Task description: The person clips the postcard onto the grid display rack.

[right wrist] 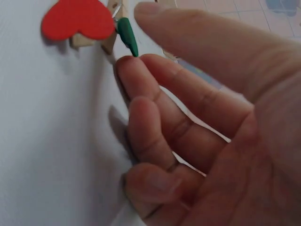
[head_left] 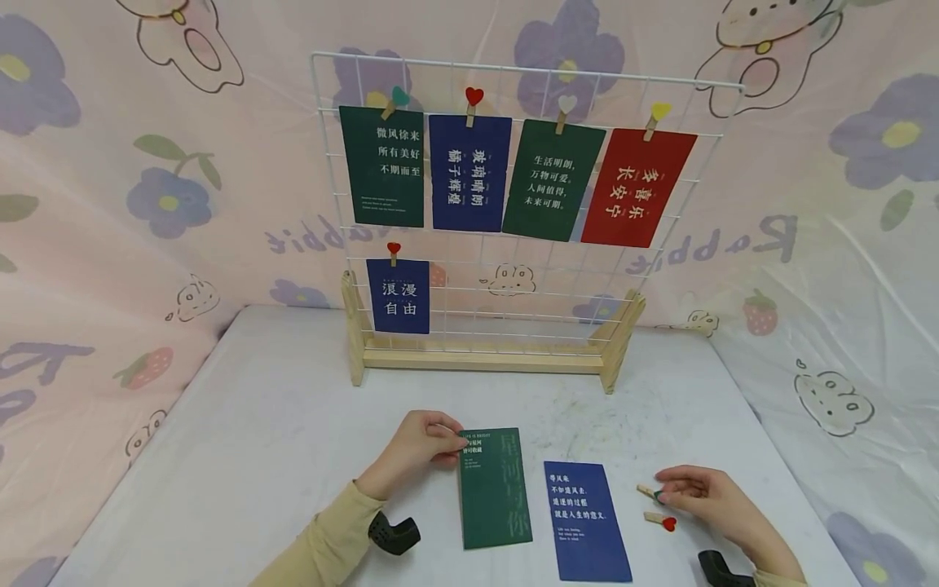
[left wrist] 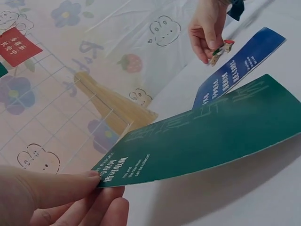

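My left hand (head_left: 421, 444) pinches a tall green card (head_left: 495, 489) by its upper left corner, thumb on top. In the left wrist view the card (left wrist: 221, 127) bends slightly and stands off the white table, with a shadow beneath. My right hand (head_left: 697, 496) is at a small wooden clothespin with a green heart (head_left: 645, 491). In the right wrist view the fingertips meet the green heart (right wrist: 126, 35), while the thumb stands apart from the fingers. Beside it lies a clothespin with a red heart (head_left: 668, 524). A blue card (head_left: 587, 522) lies between the hands.
Behind stands a white wire grid (head_left: 513, 281) on a wooden base (head_left: 484, 359). Several cards hang along its top row, including a red card (head_left: 638, 187), under heart clothespins. A smaller blue card (head_left: 398, 297) hangs lower left. Patterned cloth (head_left: 176, 269) surrounds the table.
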`<action>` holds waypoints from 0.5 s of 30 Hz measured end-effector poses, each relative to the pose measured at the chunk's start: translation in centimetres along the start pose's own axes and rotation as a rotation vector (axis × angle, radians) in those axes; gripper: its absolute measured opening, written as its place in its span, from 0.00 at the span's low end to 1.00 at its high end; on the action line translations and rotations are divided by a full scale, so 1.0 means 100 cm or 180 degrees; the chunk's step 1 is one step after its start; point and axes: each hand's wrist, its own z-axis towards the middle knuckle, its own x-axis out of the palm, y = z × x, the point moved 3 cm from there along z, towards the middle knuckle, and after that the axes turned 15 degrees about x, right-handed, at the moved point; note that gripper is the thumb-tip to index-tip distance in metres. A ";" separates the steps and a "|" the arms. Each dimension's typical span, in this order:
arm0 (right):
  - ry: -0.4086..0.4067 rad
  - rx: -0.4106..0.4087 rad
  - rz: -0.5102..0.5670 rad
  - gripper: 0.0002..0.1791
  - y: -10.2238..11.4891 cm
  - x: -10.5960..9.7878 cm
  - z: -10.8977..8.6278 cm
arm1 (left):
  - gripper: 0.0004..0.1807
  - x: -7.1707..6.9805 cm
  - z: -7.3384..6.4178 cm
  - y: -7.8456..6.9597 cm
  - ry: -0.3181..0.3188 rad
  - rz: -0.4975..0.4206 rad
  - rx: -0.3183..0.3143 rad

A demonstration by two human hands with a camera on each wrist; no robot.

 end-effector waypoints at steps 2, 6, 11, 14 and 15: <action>0.0002 -0.0046 -0.0036 0.27 0.002 0.001 0.000 | 0.12 -0.002 0.000 -0.001 -0.0028 -0.0032 -0.0026; 0.0037 -0.0089 -0.0043 0.25 0.003 0.003 0.002 | 0.12 -0.006 0.002 -0.002 -0.0066 -0.0071 -0.0053; 0.0056 -0.0139 -0.0082 0.22 0.004 0.003 0.003 | 0.12 -0.010 0.002 -0.007 -0.0142 -0.0084 -0.0021; 0.0048 -0.0137 -0.0127 0.19 0.004 0.003 0.002 | 0.12 -0.012 0.002 -0.008 -0.0185 -0.0110 -0.0023; 0.0040 -0.0117 -0.0134 0.19 0.004 0.003 0.001 | 0.12 -0.012 0.002 -0.009 -0.0190 -0.0116 -0.0019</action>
